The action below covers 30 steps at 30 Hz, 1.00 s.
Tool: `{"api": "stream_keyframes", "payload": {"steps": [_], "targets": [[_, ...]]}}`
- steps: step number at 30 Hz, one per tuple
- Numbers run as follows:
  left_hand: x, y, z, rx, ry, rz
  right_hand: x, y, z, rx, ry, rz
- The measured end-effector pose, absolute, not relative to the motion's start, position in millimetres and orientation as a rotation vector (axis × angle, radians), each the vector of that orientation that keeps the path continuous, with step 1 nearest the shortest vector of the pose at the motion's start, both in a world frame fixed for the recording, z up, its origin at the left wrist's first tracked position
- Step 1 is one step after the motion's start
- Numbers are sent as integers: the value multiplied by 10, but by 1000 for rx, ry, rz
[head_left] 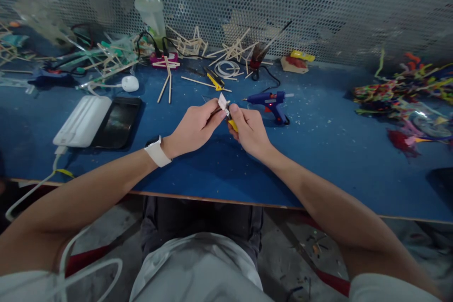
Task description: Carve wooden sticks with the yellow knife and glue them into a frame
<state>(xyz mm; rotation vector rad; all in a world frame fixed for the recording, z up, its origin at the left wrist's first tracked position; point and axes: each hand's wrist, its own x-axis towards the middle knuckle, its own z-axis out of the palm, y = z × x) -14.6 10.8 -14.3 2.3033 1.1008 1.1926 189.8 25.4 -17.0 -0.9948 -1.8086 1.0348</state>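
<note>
Over the blue table, my two hands meet in front of me. My left hand point(196, 127), with a white watch on its wrist, pinches a small flat white piece point(222, 101) between thumb and fingers. Closed around a yellow-and-black utility knife point(232, 125) is my right hand point(249, 132); most of the knife is hidden by the fingers. Its front end meets the white piece, and I cannot tell whether a blade is out. A blue glue gun point(269, 102) lies just beyond my right hand, its red light on.
Another yellow-and-black utility knife point(214, 80) lies ahead, near thin wooden sticks point(231, 52) and a coil of clear tubing point(227, 69). At left are a white power bank point(83, 121) and a black phone point(118, 122). Colourful strands point(403, 89) are piled at right. A cup point(151, 14) stands behind.
</note>
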Motion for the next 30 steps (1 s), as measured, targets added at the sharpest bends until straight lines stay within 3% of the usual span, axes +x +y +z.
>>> {"api": "stream_keyframes", "payload": {"steps": [23, 30], "targets": [[-82, 94, -152, 2138, 1066, 1320, 1818, 204, -234, -993, -1657, 982], [-95, 63, -189, 2056, 987, 1309, 1840, 188, -213, -939, -1833, 813]]}}
